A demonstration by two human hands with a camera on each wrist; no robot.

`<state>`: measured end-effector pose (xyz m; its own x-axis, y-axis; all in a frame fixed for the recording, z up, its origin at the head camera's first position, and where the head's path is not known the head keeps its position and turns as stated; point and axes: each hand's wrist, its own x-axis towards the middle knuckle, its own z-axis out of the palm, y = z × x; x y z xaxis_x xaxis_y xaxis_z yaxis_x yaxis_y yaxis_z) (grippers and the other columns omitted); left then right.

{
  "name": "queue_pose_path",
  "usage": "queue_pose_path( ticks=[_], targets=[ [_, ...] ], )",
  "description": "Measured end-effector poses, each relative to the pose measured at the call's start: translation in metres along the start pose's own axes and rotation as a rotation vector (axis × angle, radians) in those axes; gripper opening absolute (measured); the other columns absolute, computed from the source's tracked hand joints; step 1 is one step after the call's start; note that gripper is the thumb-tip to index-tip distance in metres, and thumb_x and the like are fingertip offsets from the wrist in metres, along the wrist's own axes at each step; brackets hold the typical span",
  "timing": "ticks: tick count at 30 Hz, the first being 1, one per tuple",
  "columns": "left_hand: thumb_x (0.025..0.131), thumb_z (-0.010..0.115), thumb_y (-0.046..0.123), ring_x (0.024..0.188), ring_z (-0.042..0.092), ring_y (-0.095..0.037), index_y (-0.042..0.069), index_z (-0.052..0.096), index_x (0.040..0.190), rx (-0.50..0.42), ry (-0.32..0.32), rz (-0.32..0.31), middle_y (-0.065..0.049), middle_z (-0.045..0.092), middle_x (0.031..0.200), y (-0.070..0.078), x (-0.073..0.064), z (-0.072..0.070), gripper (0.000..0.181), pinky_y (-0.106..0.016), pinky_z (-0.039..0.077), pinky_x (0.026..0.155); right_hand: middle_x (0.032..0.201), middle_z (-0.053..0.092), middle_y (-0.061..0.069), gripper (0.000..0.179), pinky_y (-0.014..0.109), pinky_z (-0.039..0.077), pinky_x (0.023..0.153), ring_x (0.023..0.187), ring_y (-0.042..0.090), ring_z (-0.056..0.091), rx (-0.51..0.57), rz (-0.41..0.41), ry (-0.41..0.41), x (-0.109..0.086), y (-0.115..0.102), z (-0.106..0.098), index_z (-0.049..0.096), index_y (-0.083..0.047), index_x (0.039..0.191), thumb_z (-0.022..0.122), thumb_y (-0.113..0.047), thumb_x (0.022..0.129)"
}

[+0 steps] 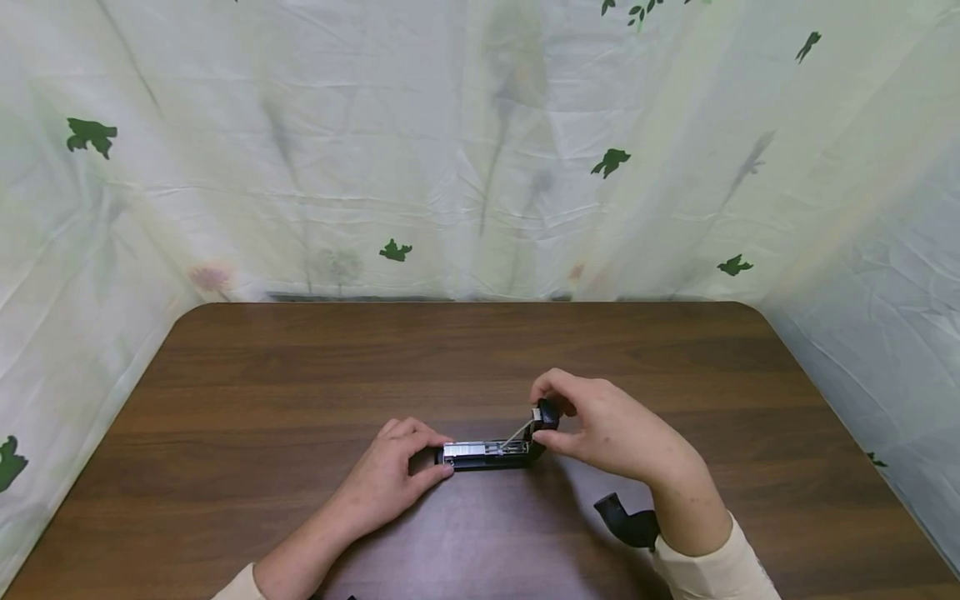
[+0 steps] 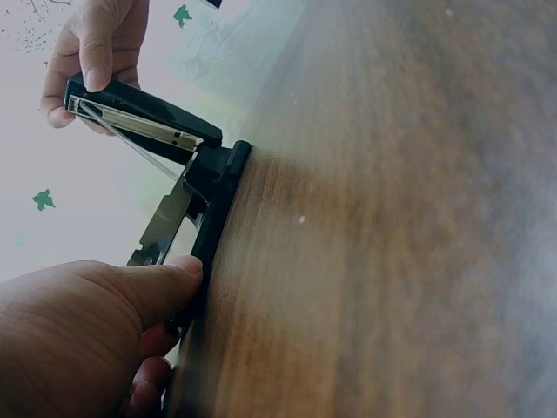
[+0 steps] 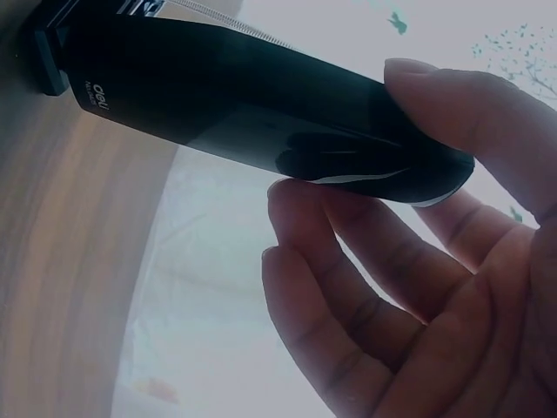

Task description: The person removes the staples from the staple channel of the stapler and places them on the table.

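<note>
At the middle of the table's near half lies the stapler, opened up, its long side running from nine o'clock to three. My left hand pinches the nine o'clock end of the base, thumb on the six o'clock side, fingers opposite, parted only by its width. My right hand, at three o'clock, has the free end of the cover between thumb and fingertips; the cover stands roughly upright from its hinge. A thin spring slants between cover and metal tray. Toward four o'clock, a black curved piece shows beside my right forearm. Beyond the table, at twelve, hangs a curtain.
</note>
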<state>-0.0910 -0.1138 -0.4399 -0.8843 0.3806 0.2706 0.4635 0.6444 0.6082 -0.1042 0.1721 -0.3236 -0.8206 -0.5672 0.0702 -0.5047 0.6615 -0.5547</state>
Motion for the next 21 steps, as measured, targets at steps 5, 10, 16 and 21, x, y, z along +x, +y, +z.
queue_pose_path(
  ticks=[5,10,16,21],
  targets=[
    [0.074,0.078,0.032,0.092,0.043,-0.001,0.028,0.068,0.102,0.005,0.002,0.003,0.023,0.053,0.096,-0.0002,-0.0002,0.0006,0.030,-0.027,0.042,0.076,0.080,0.055,-0.017,0.030,0.025,0.044,0.066,0.074,0.004,0.051,0.000,0.006,0.002,-0.0009,0.0012,-0.0007,0.051,-0.028,0.099,0.074,-0.026,0.079],
    [0.074,0.078,0.032,0.091,0.043,0.000,0.028,0.068,0.102,0.010,0.003,0.002,0.023,0.053,0.096,-0.0002,-0.0006,0.0010,0.030,-0.026,0.041,0.076,0.077,0.054,-0.015,0.030,0.024,0.043,0.063,0.071,0.005,0.049,-0.011,0.008,0.006,-0.0016,0.0018,-0.0015,0.051,-0.028,0.098,0.074,-0.026,0.079],
    [0.074,0.078,0.033,0.090,0.042,0.000,0.029,0.068,0.103,0.011,0.003,-0.002,0.023,0.053,0.096,-0.0003,-0.0006,0.0015,0.030,-0.026,0.041,0.075,0.075,0.054,-0.012,0.030,0.024,0.042,0.063,0.070,0.006,0.050,-0.030,0.012,0.016,-0.0031,0.0023,-0.0030,0.051,-0.027,0.097,0.074,-0.024,0.078],
    [0.074,0.078,0.033,0.091,0.042,0.000,0.029,0.068,0.103,0.013,-0.003,-0.010,0.024,0.053,0.096,0.0005,-0.0006,0.0010,0.031,-0.025,0.042,0.075,0.075,0.055,-0.014,0.030,0.024,0.043,0.063,0.069,0.005,0.051,-0.021,0.037,0.013,-0.0046,0.0025,-0.0044,0.051,-0.027,0.096,0.074,-0.023,0.077]
  ],
)
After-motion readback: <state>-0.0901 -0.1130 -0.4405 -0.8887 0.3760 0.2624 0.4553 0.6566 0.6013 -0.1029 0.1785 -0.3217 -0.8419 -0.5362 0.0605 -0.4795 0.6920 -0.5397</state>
